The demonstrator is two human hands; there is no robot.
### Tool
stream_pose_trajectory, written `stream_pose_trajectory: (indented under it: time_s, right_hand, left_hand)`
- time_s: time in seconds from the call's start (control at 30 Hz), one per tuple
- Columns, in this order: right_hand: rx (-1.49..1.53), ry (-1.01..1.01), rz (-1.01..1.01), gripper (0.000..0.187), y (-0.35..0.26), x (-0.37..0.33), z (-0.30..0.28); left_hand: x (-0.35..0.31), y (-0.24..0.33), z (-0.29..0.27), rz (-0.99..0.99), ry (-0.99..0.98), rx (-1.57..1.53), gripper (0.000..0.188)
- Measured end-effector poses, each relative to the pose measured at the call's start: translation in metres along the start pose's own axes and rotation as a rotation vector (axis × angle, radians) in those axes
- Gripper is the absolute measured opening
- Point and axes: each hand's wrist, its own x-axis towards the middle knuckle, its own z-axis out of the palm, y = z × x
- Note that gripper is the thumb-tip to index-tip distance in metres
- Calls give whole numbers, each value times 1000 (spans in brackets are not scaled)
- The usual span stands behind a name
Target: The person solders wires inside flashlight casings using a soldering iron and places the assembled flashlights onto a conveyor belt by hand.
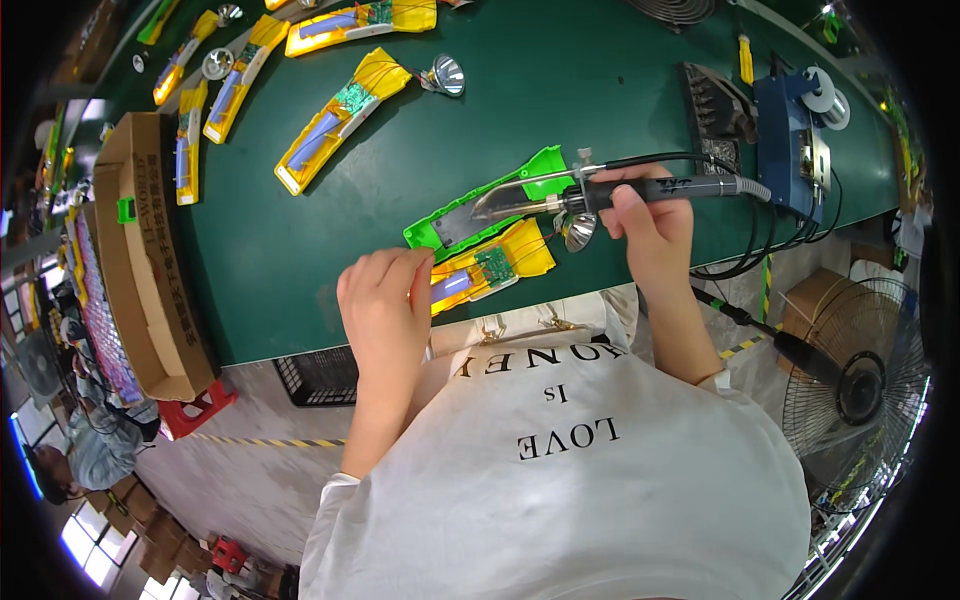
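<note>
1. The green shell (545,162) lies at the centre of the frame, slanting up to the right, with the yellow shell (530,248) just below it
2. Your right hand (652,235), right of centre, has thumb and fingers wrapped round the dark handle of the soldering iron (685,188); its metal end points left, over the green shell, though you can't tell here whether it touches
3. Your left hand (385,300) has its fingers bunched together at the lower-left ends of both shells; which one they pinch, if either, is hidden
4. Both shells look like light, stiff, rather smooth plastic, likely to slide if nudged; take them by the outer side walls
5. Treat the circuit board (493,266), the thin wires (547,238) and the shiny reflector (579,232) as fragile; don't lift by any of them
6. Hold the iron by its handle only; assume the metal end is hot, and expect some drag from the cable at its right
7. The near edge of the green table (620,110) runs close below the yellow shell, so you have little room towards your shirt (560,500); bare surface opens above the green shell, up to the upper middle of the frame
</note>
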Motion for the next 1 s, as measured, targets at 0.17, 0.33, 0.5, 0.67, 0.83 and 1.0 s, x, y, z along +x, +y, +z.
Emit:
stream_pose_trajectory:
  time_s: [0.17, 0.33, 0.5, 0.67, 0.83, 1.0]
  right_hand:
    - [-245, -152, -69, 14, 19, 6, 9]
    - [-418, -199, -89, 14, 28, 9, 14]
    - [-443, -192, -83, 15, 34, 10, 14]
    - [-461, -193, -94, 16, 36, 11, 15]
    - [-433, -190, -68, 16, 38, 11, 15]
    - [-501, -199, -46, 16, 29, 11, 18]
  left_hand:
    - [13, -1, -5, 16, -123, 40, 4]
    - [23, 1, -9, 8, -239, 38, 4]
    - [28, 3, -10, 4, -280, 102, 4]
    - [30, 3, -10, 10, -286, 167, 2]
    - [32, 4, -10, 16, -293, 179, 2]
    - [32, 4, -10, 11, -302, 176, 2]
